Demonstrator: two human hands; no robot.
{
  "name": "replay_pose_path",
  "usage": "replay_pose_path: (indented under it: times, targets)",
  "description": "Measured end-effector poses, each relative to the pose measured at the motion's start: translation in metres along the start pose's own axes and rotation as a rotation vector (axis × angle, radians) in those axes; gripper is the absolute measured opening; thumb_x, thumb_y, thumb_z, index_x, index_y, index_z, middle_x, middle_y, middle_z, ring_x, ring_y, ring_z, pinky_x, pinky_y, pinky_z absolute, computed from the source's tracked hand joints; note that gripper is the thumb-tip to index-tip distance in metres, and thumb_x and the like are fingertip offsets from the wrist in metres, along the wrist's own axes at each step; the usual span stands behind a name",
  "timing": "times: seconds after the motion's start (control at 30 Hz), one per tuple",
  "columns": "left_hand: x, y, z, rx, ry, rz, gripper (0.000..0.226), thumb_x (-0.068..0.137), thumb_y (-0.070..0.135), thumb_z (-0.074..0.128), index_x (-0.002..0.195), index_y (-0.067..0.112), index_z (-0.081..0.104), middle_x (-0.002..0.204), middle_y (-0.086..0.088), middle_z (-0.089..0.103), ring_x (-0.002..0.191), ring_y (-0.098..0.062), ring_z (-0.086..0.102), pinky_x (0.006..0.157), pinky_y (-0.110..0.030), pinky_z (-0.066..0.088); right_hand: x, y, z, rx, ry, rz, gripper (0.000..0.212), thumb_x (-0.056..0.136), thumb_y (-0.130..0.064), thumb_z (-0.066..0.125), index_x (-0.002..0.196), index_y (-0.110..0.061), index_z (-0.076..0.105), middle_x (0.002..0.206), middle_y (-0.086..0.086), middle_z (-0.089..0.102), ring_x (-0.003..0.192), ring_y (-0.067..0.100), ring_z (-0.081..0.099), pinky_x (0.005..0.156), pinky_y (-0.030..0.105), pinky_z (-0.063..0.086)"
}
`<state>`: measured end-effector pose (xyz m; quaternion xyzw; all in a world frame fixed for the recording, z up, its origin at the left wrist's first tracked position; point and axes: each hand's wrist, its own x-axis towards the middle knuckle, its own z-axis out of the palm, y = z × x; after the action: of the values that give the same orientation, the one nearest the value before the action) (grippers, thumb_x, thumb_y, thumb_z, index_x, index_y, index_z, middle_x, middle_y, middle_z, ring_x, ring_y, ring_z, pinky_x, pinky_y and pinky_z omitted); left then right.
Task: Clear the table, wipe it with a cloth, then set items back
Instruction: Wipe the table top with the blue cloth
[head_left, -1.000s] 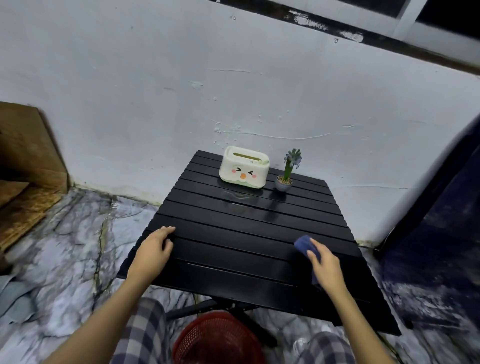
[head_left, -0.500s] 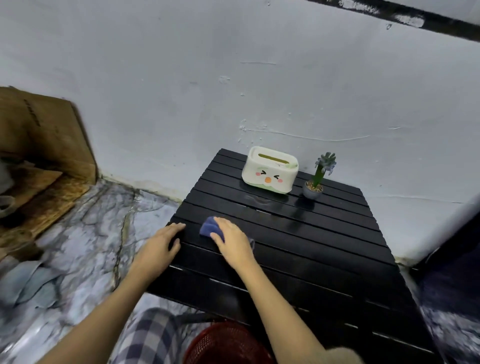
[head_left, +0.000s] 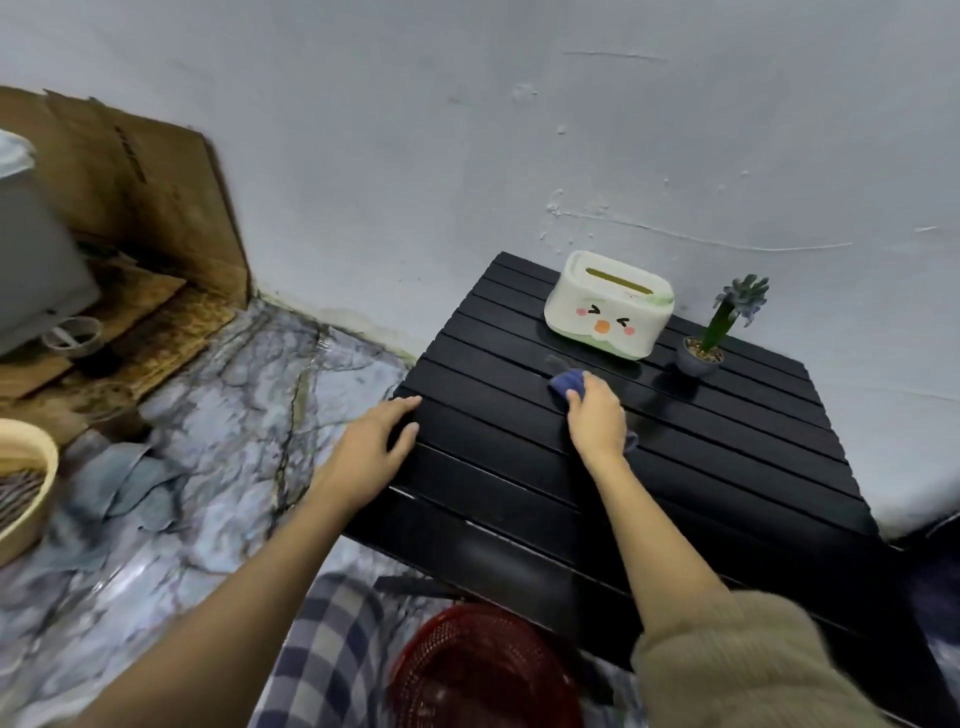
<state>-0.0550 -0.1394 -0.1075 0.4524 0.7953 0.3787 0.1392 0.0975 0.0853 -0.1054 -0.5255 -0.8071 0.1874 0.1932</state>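
Observation:
A black slatted table (head_left: 727, 467) stands against the white wall. At its far edge sit a cream tissue box with a cartoon face (head_left: 608, 304) and, right of it, a small potted plant (head_left: 711, 338). My right hand (head_left: 595, 421) presses a blue cloth (head_left: 569, 383) flat on the slats, just in front of the tissue box. My left hand (head_left: 371, 452) rests on the table's left edge, fingers spread, holding nothing.
A red mesh basket (head_left: 483, 670) sits under the table's near edge by my checked trousers. Cardboard (head_left: 156, 187) leans on the wall at left, above a marble-patterned floor. A round bamboo tray (head_left: 26, 483) shows at far left.
My right hand has swept the blue cloth from the table's right front to the left, then forward toward the tissue box. The view has swung left. My left hand stays on the table's left edge.

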Motion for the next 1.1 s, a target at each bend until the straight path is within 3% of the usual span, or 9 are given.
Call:
replay_pose_path:
  times: [0.17,0.3,0.43,0.57,0.63,0.73,0.87,1.0,1.1]
  targets:
    - [-0.001,-0.001,0.001,0.049,-0.022,0.003,0.043,0.090,0.020,0.048,0.132,0.015,0.044,0.139,-0.007,0.049,0.130,-0.020,0.043,0.109,-0.029,0.030,-0.029,-0.083,0.044,0.057,-0.200,-0.367,0.042,0.092,-0.015,0.047,0.133,-0.008,0.041,0.142,0.011,0.044,0.132,0.025,0.039,0.108,0.034,0.030]
    - [0.000,0.001,0.000,0.060,-0.021,-0.009,0.045,0.089,0.025,0.041,0.132,0.014,0.045,0.139,-0.009,0.050,0.130,-0.020,0.043,0.108,-0.024,0.027,-0.100,-0.046,0.012,0.133,-0.431,-0.679,0.043,0.090,-0.015,0.052,0.132,-0.014,0.043,0.140,0.001,0.045,0.132,0.008,0.035,0.110,0.021,0.024]
    - [-0.001,0.000,0.001,0.069,-0.029,-0.027,0.043,0.093,0.025,0.040,0.136,0.022,0.038,0.143,-0.003,0.045,0.134,-0.016,0.037,0.110,-0.028,0.028,-0.089,0.029,-0.035,0.104,-0.358,-0.547,0.042,0.087,-0.013,0.056,0.128,-0.016,0.048,0.133,-0.007,0.047,0.128,0.012,0.043,0.106,0.007,0.021]
    - [-0.001,-0.001,0.001,0.099,-0.042,-0.021,0.043,0.094,0.026,0.037,0.137,0.023,0.036,0.144,-0.002,0.043,0.136,-0.013,0.033,0.110,-0.028,0.026,-0.023,0.035,-0.027,-0.014,-0.047,-0.210,0.038,0.090,-0.009,0.050,0.128,-0.007,0.047,0.136,0.013,0.051,0.127,0.028,0.046,0.106,0.033,0.035]
    - [-0.001,-0.001,0.002,0.105,-0.052,-0.023,0.043,0.094,0.027,0.035,0.137,0.023,0.035,0.145,-0.002,0.041,0.137,-0.013,0.031,0.111,-0.029,0.026,-0.003,0.006,-0.004,-0.030,0.029,-0.121,0.034,0.090,-0.008,0.047,0.124,-0.004,0.048,0.132,0.017,0.052,0.123,0.031,0.048,0.101,0.038,0.039]
    - [-0.002,0.000,0.001,0.078,-0.049,-0.032,0.044,0.095,0.028,0.033,0.138,0.022,0.034,0.146,-0.003,0.040,0.137,-0.015,0.032,0.112,-0.029,0.025,-0.005,-0.053,0.030,0.000,-0.023,-0.223,0.033,0.089,-0.008,0.048,0.122,-0.004,0.048,0.129,0.017,0.052,0.118,0.032,0.050,0.099,0.037,0.038]
    - [-0.002,0.003,-0.001,0.047,-0.051,-0.037,0.052,0.091,0.036,0.027,0.138,0.016,0.035,0.145,-0.007,0.042,0.135,-0.018,0.036,0.112,-0.030,0.025,-0.074,-0.090,0.046,0.099,-0.192,-0.453,0.042,0.090,-0.009,0.048,0.131,-0.004,0.043,0.141,0.016,0.044,0.133,0.027,0.038,0.111,0.028,0.024]
    - [-0.003,0.005,-0.003,0.053,-0.059,-0.033,0.051,0.091,0.035,0.026,0.137,0.016,0.036,0.145,-0.008,0.043,0.136,-0.019,0.035,0.112,-0.030,0.024,-0.166,-0.032,0.000,0.150,-0.373,-0.666,0.046,0.090,-0.021,0.047,0.135,-0.016,0.039,0.144,-0.002,0.040,0.135,0.006,0.029,0.110,0.011,0.012]
    - [-0.004,0.004,-0.003,0.057,-0.064,-0.037,0.043,0.096,0.028,0.030,0.139,0.019,0.034,0.146,-0.006,0.040,0.138,-0.018,0.031,0.113,-0.031,0.024,-0.167,0.040,-0.047,0.078,-0.329,-0.560,0.049,0.090,-0.045,0.040,0.133,-0.023,0.041,0.140,-0.011,0.038,0.133,0.000,0.032,0.109,0.005,0.015]
